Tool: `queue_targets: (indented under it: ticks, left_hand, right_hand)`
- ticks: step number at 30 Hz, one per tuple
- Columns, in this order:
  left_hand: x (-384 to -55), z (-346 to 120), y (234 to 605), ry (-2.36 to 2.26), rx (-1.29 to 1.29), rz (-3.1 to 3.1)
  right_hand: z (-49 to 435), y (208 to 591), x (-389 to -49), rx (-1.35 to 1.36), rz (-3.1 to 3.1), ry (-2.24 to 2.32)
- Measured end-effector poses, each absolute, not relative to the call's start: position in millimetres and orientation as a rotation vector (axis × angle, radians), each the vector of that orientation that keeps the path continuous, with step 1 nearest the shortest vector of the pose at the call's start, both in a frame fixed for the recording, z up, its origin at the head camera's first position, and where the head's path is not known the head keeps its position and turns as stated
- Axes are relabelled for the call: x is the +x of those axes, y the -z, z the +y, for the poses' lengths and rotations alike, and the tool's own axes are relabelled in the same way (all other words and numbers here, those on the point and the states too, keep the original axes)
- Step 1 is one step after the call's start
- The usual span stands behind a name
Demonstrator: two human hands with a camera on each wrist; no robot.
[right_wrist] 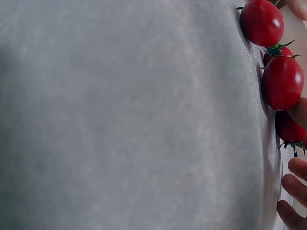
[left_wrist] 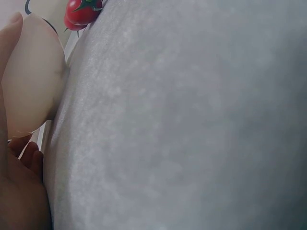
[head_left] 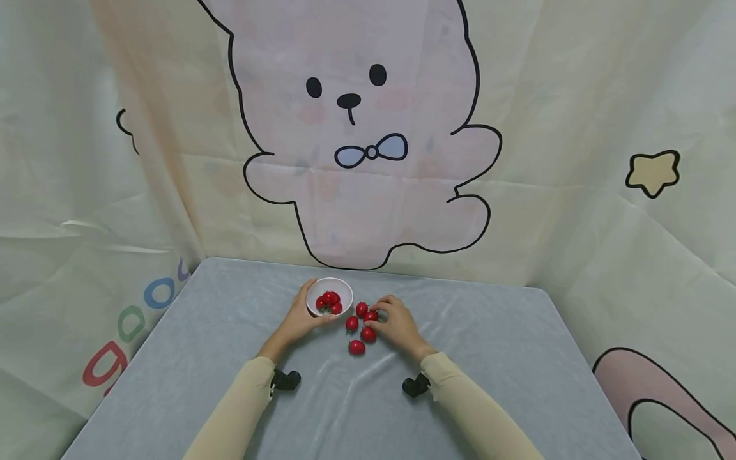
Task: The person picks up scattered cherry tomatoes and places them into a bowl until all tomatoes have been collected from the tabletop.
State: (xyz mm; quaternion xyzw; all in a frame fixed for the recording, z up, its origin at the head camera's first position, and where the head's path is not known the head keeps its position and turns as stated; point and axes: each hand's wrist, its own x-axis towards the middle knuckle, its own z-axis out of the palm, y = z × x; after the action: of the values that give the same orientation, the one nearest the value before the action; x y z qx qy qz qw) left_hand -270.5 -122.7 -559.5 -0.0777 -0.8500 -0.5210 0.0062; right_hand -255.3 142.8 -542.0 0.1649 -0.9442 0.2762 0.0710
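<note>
A white bowl (head_left: 347, 291) with several red cherry tomatoes (head_left: 329, 298) in it stands on the cloth. My left hand (head_left: 301, 319) grips it from the left, thumb along the near side and fingers round the far side; the left wrist view shows the bowl's outer wall (left_wrist: 36, 79). Several loose tomatoes with green stalks lie right of the bowl, the nearest one (head_left: 357, 347) toward me. Among them my right hand (head_left: 398, 326) has thumb and forefinger about one tomato (head_left: 370, 316). In the right wrist view that tomato (right_wrist: 289, 127) is partly hidden by the thumb.
A grey-blue cloth (head_left: 494, 358) covers the table. Behind it hangs a curtain (head_left: 552, 211) with a cartoon bear, and more printed fabric closes off both sides. A black wrist mount (head_left: 285, 380) sits on the left wrist, another mount (head_left: 416, 385) on the right.
</note>
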Motion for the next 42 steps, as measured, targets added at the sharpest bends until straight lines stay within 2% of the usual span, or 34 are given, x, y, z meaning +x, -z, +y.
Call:
queue_targets:
  ticks: [10, 42]
  left_hand:
    - [-270, -122, 558, 1.629, -0.257, -2.658]
    - [-271, -122, 560, 1.618, -0.248, -2.677]
  right_hand:
    - [145, 541, -257, 0.481, -2.832, -0.842]
    - [133, 493, -277, 0.595, -2.747, -0.816]
